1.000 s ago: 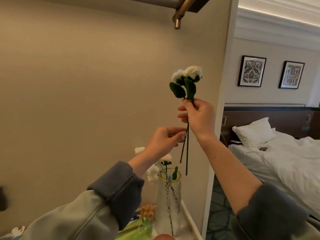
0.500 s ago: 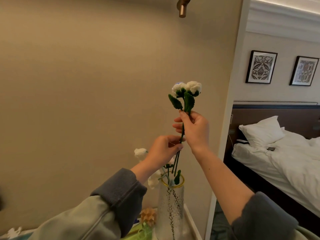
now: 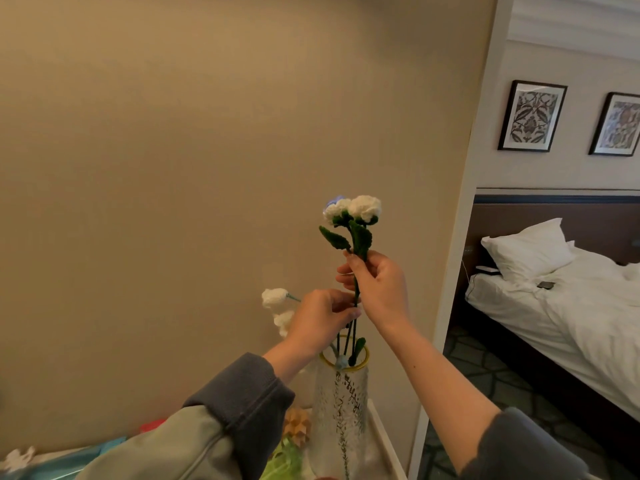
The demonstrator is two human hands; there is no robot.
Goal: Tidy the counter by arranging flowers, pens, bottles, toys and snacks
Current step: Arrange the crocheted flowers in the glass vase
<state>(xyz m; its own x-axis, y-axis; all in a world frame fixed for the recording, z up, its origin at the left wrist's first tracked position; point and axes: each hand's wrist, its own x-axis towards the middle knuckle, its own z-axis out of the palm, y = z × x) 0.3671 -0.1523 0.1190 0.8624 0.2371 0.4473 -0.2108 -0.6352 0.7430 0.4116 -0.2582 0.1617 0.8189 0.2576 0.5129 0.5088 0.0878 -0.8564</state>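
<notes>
My right hand [image 3: 379,285] grips a small bunch of crocheted white flowers [image 3: 360,209] by their dark green stems, just under the leaves. The stem ends reach down into the mouth of a tall textured glass vase [image 3: 341,407] with a yellow rim, standing at the counter's right end. My left hand [image 3: 320,318] pinches the same stems lower down, right above the rim. Other white crocheted flowers [image 3: 275,297] stand in the vase, partly hidden behind my left hand.
A beige wall rises directly behind the vase. On the counter [image 3: 382,441] lie an orange paper ornament [image 3: 298,427], green wrapping [image 3: 284,459] and teal and red items at left. A wall edge [image 3: 460,271] borders the counter; a bed [image 3: 561,306] lies beyond.
Both hands have lowered the flower bunch; its stem ends, which hung above the vase, now sit inside the rim. My left hand has closed onto the stems.
</notes>
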